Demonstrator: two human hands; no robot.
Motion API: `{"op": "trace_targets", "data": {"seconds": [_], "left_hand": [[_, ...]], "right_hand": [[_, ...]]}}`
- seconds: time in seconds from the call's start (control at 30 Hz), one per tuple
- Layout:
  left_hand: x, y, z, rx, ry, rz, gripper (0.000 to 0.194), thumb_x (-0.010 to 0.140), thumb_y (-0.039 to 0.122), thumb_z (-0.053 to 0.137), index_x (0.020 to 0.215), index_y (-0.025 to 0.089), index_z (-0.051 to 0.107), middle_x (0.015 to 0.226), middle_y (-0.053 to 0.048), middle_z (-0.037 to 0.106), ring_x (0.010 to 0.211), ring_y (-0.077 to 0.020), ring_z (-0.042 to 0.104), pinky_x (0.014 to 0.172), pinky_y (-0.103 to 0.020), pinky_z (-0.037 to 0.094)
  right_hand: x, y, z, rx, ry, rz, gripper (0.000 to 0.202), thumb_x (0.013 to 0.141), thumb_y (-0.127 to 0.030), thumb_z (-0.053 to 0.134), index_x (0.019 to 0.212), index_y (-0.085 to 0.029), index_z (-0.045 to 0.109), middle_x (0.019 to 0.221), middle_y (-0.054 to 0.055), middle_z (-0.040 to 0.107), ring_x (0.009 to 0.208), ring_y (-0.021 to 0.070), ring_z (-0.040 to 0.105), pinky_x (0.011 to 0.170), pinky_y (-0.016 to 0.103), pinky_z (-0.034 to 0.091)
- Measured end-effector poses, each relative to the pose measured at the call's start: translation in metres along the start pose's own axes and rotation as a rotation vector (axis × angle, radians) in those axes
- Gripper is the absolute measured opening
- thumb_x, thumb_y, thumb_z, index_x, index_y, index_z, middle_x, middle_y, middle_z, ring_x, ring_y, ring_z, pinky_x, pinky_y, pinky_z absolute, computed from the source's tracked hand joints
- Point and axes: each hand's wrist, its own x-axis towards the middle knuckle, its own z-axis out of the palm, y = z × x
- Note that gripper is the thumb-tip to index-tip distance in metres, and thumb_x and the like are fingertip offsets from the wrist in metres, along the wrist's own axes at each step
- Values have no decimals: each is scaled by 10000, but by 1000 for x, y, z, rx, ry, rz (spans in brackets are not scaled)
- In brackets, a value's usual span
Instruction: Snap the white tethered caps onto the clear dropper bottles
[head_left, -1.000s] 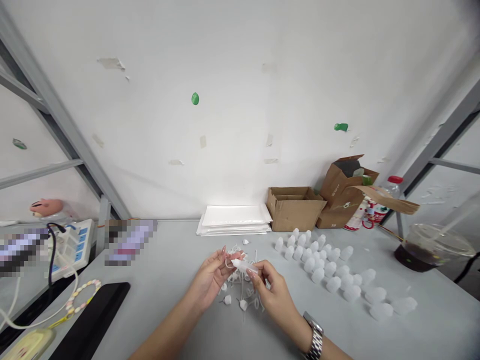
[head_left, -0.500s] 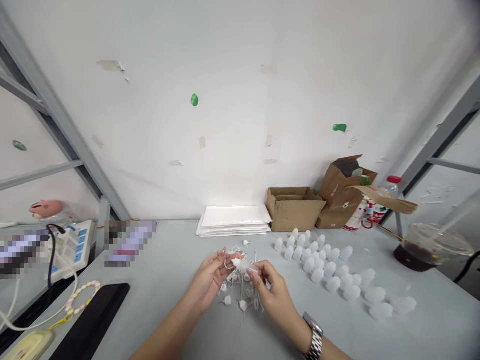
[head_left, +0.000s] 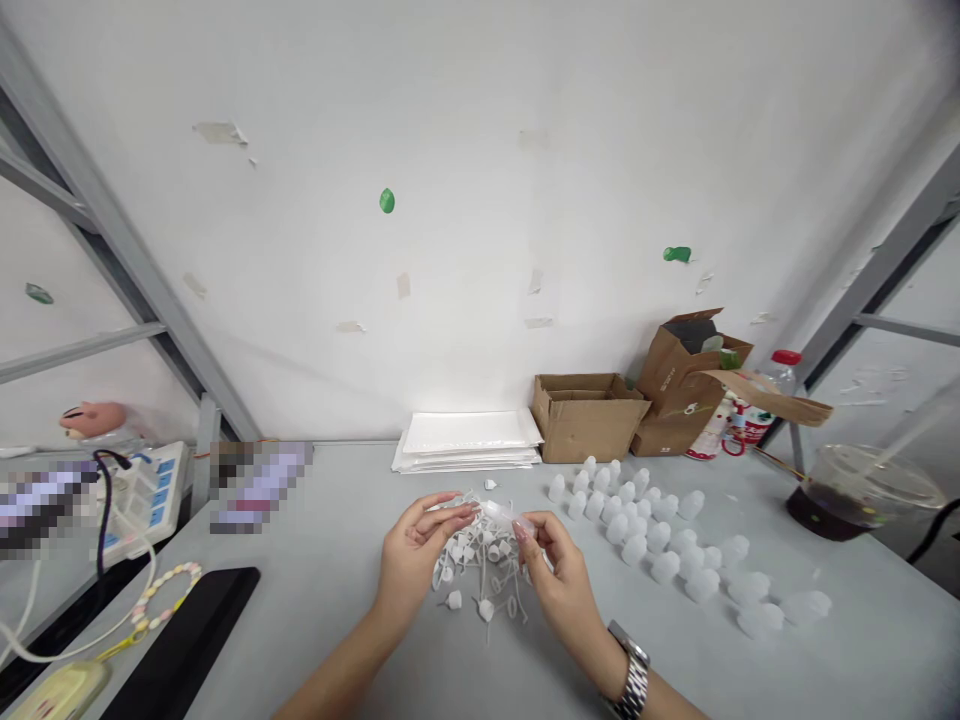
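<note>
Between the two hands, just above the table (head_left: 322, 540), lies a small translucent bottle (head_left: 501, 515), held nearly level, its narrow end toward the left hand (head_left: 416, 550). The right hand (head_left: 556, 570), with a metal-banded watch (head_left: 634, 672) at its wrist, pinches the wider end between thumb and fingers. The left hand's thumb and fingertips come together at the narrow end; whether they grip it, or a small white part there, I cannot tell. Directly below and between the hands spreads a loose pile of white caps (head_left: 486, 610) with thin strips and rings, and one more cap (head_left: 490, 485) sits apart, just beyond the hands. To the right of the right hand, many frosted bottles (head_left: 658, 537) stand close together in slanting rows. Straight beyond the hands, against the wall, is a stack of white sheets (head_left: 466, 436); right of it, an open cardboard box (head_left: 590, 430) stands beside a brown paper bag (head_left: 667, 405). Far right of the hands is a clear cup (head_left: 836, 505) of dark drink. Well left of the left hand lie a long black pad (head_left: 184, 640) and a beaded loop (head_left: 187, 570).
</note>
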Motion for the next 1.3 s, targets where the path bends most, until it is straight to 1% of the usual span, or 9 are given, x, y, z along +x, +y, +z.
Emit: {"op": "trace_targets", "data": {"seconds": [0.1, 0.23, 0.43, 0.57, 0.7, 0.87, 1.03, 1.13, 1.3], "left_hand": [[-2, -7, -3, 85, -17, 103, 299, 696, 290, 666, 958, 177, 576, 854, -44, 743, 884, -204, 675, 823, -321, 548], [-1, -15, -8, 285, -34, 226, 285, 767, 295, 589, 1035, 207, 552, 947, -27, 727, 933, -180, 659, 850, -305, 539], [1, -18, -11, 527, -47, 343, 277, 797, 297, 531, 1072, 261, 530, 932, 25, 730, 861, -148, 682, 832, -272, 539], [1, -18, -11, 549, -44, 323, 286, 800, 303, 514, 1083, 267, 523, 928, 36, 730, 863, -139, 681, 815, -253, 540], [1, -17, -10, 531, -49, 296, 284, 794, 311, 514, 1073, 262, 538, 929, 30, 730, 856, -146, 682, 832, -267, 528], [-1, -14, -9, 495, -35, 252, 262, 774, 273, 553, 1036, 273, 577, 909, 31, 734, 863, -155, 677, 852, -263, 502], [0, -12, -8, 441, -29, 222, 249, 739, 282, 597, 987, 278, 613, 878, 34, 739, 861, -174, 678, 848, -272, 501], [1, -14, -10, 485, -49, 247, 252, 745, 283, 586, 996, 283, 617, 887, 32, 737, 858, -173, 678, 849, -275, 498], [3, -16, -13, 571, -122, 309, 277, 753, 263, 572, 1020, 302, 630, 884, 32, 737, 831, -169, 684, 816, -253, 506]], "right_hand": [[0, -3, 0, -39, -31, -48, 258, 862, -415, 440, 787, -184, 527, 614, -27, 470, 577, 124, 444, 557, 225, 367], [-1, -5, -1, -95, -46, -83, 245, 856, -403, 456, 789, -181, 535, 595, -38, 442, 558, 119, 433, 541, 222, 355], [-2, -2, 0, -137, -78, -96, 241, 861, -394, 453, 789, -180, 536, 609, -36, 446, 568, 117, 439, 552, 222, 362], [-2, -1, 1, -153, -83, -98, 236, 859, -392, 453, 788, -181, 530, 596, -42, 439, 561, 117, 439, 552, 223, 366], [-1, -1, 1, -158, -88, -84, 234, 854, -394, 456, 792, -181, 533, 588, -44, 437, 553, 118, 440, 547, 224, 371], [0, -2, 1, -150, -103, -64, 235, 851, -404, 460, 803, -190, 543, 585, -42, 446, 550, 123, 441, 541, 228, 371], [0, 0, 1, -149, -100, -58, 239, 856, -407, 453, 796, -194, 542, 586, -39, 450, 548, 124, 438, 533, 229, 370], [0, 0, 1, -185, -112, -66, 234, 858, -404, 450, 804, -192, 533, 573, -45, 439, 533, 121, 432, 525, 229, 360], [-1, -1, 0, -265, -140, -105, 223, 873, -383, 424, 818, -189, 519, 587, -35, 461, 529, 123, 443, 527, 235, 360]]}}
